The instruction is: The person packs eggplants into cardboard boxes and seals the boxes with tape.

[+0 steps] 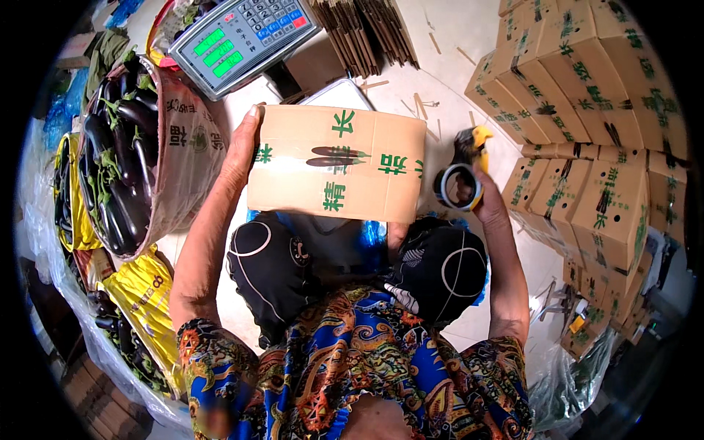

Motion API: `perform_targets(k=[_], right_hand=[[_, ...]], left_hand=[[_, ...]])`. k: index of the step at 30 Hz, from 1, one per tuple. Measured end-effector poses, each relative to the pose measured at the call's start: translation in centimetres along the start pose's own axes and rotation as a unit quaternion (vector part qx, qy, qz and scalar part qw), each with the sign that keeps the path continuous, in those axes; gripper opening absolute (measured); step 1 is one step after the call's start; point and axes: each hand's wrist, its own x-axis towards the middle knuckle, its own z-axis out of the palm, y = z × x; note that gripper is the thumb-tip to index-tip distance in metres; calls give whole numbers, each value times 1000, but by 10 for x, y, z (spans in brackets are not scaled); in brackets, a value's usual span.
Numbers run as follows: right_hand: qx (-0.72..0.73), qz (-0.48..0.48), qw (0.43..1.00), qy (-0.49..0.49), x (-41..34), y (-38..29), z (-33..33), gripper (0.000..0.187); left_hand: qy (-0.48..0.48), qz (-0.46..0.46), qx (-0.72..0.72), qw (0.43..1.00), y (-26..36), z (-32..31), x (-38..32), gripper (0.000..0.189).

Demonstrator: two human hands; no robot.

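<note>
A cardboard carton (291, 190) with green characters and printed eggplants stands in front of me, above my knees. My left hand (247, 135) presses on its upper left corner, thumb at the edge and the other fingers hidden behind. To the right of the carton, my right hand (478, 190) grips a yellow and black packing tape dispenser (467, 159) with a roll of tape on it. The dispenser is slightly blurred and apart from the carton. A strip of clear tape seems to shine across the carton's face.
An electronic scale's display (245, 44) stands at the upper left, its platform (341, 93) behind the carton. A large sack of eggplants (159, 165) and yellow bags (140, 297) lie left. Stacked cartons (605, 203) rise on the right. Flattened cardboard (366, 38) stands at the top.
</note>
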Motion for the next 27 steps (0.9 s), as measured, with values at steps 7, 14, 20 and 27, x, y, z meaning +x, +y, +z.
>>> perform_targets(k=[7,14,20,27], right_hand=[[-56,-60,990,-119,-26,-55,111,54],[-59,-90,985,-135,-3,-59,144,38],[-40,-121,990,65,28,-19,9,28],[-116,12,990,85,69,146,-157,39]], left_hand=[[34,194,242,950,3,-8,-2,59],[26,362,300,882,41,-9,-40,41],[13,87,102,991,-8,-37,-44,55],[-63,-111,-66,990,-28,-9,-41,69]])
